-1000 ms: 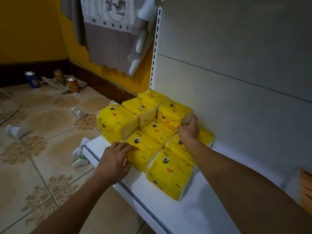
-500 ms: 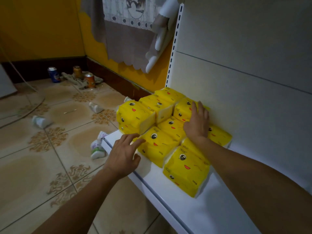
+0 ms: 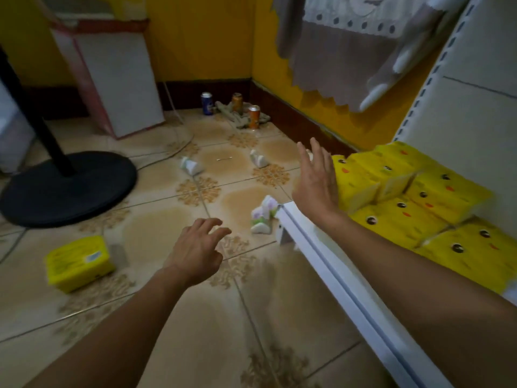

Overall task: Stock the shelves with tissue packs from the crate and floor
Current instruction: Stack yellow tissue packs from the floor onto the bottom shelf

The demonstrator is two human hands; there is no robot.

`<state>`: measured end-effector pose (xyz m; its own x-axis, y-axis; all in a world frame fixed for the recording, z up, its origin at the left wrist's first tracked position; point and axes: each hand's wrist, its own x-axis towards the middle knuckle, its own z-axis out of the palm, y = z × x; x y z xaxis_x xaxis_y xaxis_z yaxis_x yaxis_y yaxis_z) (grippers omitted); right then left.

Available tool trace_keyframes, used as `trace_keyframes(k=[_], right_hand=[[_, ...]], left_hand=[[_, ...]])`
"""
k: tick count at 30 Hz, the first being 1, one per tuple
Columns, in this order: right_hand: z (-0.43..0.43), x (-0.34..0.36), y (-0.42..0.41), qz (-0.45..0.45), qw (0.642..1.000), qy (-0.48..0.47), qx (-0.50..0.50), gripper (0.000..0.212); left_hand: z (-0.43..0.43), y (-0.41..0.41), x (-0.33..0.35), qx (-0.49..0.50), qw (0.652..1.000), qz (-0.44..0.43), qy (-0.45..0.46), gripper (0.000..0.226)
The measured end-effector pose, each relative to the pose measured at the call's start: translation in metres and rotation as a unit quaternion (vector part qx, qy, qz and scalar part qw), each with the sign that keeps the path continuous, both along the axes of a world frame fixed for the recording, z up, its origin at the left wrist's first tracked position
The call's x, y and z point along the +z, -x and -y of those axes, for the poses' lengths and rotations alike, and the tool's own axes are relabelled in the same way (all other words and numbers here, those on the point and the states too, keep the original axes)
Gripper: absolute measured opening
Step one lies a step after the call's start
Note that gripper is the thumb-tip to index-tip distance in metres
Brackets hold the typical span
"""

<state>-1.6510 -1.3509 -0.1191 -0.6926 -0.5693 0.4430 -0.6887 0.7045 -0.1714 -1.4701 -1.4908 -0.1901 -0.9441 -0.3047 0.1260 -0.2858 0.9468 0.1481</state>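
Left hand (image 3: 195, 250) and right hand (image 3: 317, 180) hover open and empty; one yellow tissue pack (image 3: 79, 261) lies on the floor (image 3: 167, 331), three cans (image 3: 237, 101) beyond, labels unreadable.

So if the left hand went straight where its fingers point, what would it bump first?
Probably the small white-and-green tissue pack beside the white shelf's corner, though the left hand may pass above it.

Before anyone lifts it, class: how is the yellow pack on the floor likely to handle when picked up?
The pack looks like film-wrapped tissue with rounded edges, so probably light and squashy, not stiff. Its shiny wrap may be slightly slippery. Flat and boxy on the floor, it should not roll.
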Motion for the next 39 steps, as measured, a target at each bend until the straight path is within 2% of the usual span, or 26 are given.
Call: trace_keyframes(k=[5,11,14,18,22,24,26,30,35,37,39], right_hand=[[0.060,-0.025,-0.037,0.032,0.996,-0.017,0.077,0.075],[0.117,-0.081,-0.098,0.181,0.974,-0.030,0.136,0.070],[0.146,-0.118,-0.129,0.266,0.945,-0.071,0.175,0.070],[0.186,-0.164,-0.166,0.389,0.887,-0.108,0.223,0.067],[0.219,-0.196,-0.203,0.477,0.838,-0.103,0.244,0.068],[0.234,-0.205,-0.217,0.502,0.826,-0.092,0.239,0.071],[0.248,-0.210,-0.225,0.524,0.812,-0.086,0.243,0.074],[0.267,-0.216,-0.224,0.560,0.784,-0.082,0.256,0.082],[0.278,-0.218,-0.215,0.576,0.776,-0.044,0.253,0.085],[0.280,-0.214,-0.214,0.579,0.775,-0.029,0.251,0.083],[0.275,-0.213,-0.216,0.569,0.785,-0.030,0.243,0.081]], left_hand=[[0.049,-0.065,-0.020,0.110,0.993,0.042,-0.032,0.052],[0.088,-0.133,-0.053,0.229,0.966,0.028,-0.114,0.059],[0.109,-0.158,-0.074,0.289,0.945,-0.021,-0.151,0.066],[0.139,-0.179,-0.093,0.383,0.902,-0.037,-0.194,0.078],[0.160,-0.186,-0.107,0.422,0.871,-0.036,-0.249,0.072],[0.163,-0.184,-0.116,0.447,0.846,-0.044,-0.287,0.066],[0.162,-0.177,-0.123,0.459,0.830,-0.054,-0.311,0.069],[0.158,-0.158,-0.124,0.440,0.836,-0.085,-0.316,0.077],[0.166,-0.155,-0.125,0.478,0.801,-0.118,-0.340,0.079],[0.164,-0.154,-0.128,0.471,0.803,-0.127,-0.343,0.089],[0.159,-0.157,-0.130,0.477,0.806,-0.134,-0.325,0.090]])
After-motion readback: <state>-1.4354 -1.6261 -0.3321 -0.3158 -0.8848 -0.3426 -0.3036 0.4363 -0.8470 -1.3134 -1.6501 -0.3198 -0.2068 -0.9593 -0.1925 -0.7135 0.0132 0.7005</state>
